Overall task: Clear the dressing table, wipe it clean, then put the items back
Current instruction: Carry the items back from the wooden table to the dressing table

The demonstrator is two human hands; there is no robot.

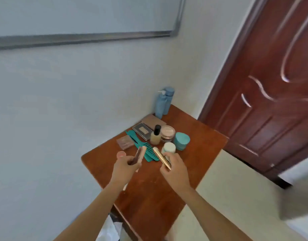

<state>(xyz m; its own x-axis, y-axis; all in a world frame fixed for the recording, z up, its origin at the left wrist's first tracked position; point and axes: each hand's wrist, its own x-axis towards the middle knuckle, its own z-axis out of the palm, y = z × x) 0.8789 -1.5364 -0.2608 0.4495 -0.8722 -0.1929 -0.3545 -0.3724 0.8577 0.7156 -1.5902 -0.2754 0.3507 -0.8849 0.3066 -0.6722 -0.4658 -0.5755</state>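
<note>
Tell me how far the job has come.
Done: nothing certain; wiping cannot be judged. In hand: the left hand grips a pinkish case, the right hand a gold tube. Left: teal combs, jars, palettes and blue bottles crowd the dressing table, so clearing or returning is unfinished.

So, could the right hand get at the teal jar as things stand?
Probably only partly. The teal jar stands just beyond the right hand at the cluster's open right edge, so nothing seems to block the way, but that hand grips a gold tube, so picking the jar up looks awkward.
</note>
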